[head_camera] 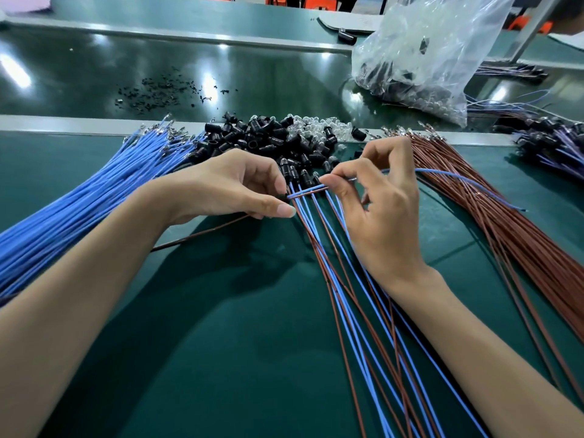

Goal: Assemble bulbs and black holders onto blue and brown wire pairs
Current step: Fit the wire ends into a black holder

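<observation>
Thin glossy blue wire bundle [79, 210] fans across left of matte green mat [221, 358]. Left hand [234, 184], fingers curled, pinches wire pair [308, 194]. Behind: heap of cylindrical black holders [252, 137], clear glass bulbs [319, 128]. Right hand [379, 210] pinches same pair's other end between thumb and forefinger. Brown wire bundle [505, 222] at right; crinkled plastic bag [426, 52] beyond.

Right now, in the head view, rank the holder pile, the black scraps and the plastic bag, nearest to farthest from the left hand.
1. Holder pile, just beyond the left hand.
2. Black scraps, farther back, to the left.
3. Plastic bag, far back on the right.
</observation>
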Demonstrator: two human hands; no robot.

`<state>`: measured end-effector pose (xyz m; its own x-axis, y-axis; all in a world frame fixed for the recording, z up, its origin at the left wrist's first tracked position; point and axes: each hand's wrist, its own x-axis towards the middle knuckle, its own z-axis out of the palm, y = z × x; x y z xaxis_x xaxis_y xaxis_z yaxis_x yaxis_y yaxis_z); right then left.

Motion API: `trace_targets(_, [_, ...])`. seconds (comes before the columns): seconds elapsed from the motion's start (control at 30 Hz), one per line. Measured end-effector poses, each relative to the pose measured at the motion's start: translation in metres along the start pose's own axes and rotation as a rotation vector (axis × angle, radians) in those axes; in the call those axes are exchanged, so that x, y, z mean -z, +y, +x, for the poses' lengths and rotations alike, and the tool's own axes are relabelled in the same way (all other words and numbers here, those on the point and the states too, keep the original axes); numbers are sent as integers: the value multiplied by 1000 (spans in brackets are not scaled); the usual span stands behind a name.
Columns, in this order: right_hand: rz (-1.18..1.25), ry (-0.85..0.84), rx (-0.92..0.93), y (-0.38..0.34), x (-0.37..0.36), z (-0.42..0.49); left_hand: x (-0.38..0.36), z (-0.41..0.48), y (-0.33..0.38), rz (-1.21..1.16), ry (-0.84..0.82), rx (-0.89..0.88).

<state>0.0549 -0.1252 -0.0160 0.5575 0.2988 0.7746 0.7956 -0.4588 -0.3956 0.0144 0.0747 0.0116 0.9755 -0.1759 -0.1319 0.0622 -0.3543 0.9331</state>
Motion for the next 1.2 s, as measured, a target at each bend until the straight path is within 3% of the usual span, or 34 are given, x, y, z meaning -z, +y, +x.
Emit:
trace_targets(0.2, [24,-77,-23,0,-3,-2,-5,1,1,22,21,-23])
trace_targets(0.7, [27,-102,-108,2,-3,-2,-13,5,8,397,164,-144])
trace_targets(1.2, [136,-202,-115,1,-6,-3,-20,8,5,362,170,-199])
